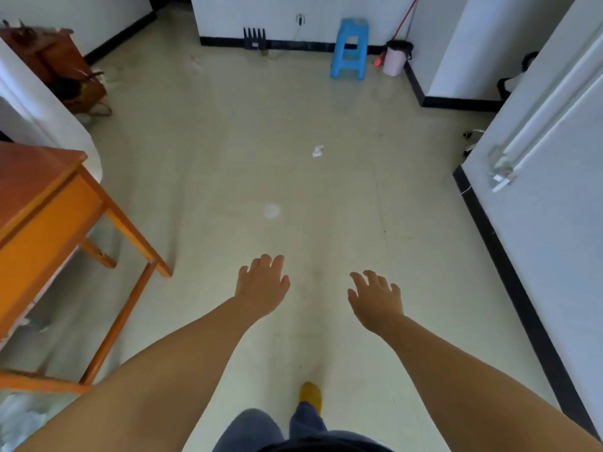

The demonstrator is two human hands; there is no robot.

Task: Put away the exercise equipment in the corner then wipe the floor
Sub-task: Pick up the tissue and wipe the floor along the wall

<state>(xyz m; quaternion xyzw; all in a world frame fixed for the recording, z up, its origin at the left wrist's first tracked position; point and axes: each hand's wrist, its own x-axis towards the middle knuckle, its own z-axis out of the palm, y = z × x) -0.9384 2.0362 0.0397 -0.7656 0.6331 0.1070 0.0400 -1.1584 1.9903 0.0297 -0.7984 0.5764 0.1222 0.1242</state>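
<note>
Left hand and right hand both spread, palms down, holding nothing, above bare floor. No exercise equipment in plain sight; possibly the dark shape at 1 o'clock, too blurred to tell. Crumpled paper scrap at 12 o'clock: easy to slip on. Orange surface at 9 o'clock: corner close enough to clip.
</note>
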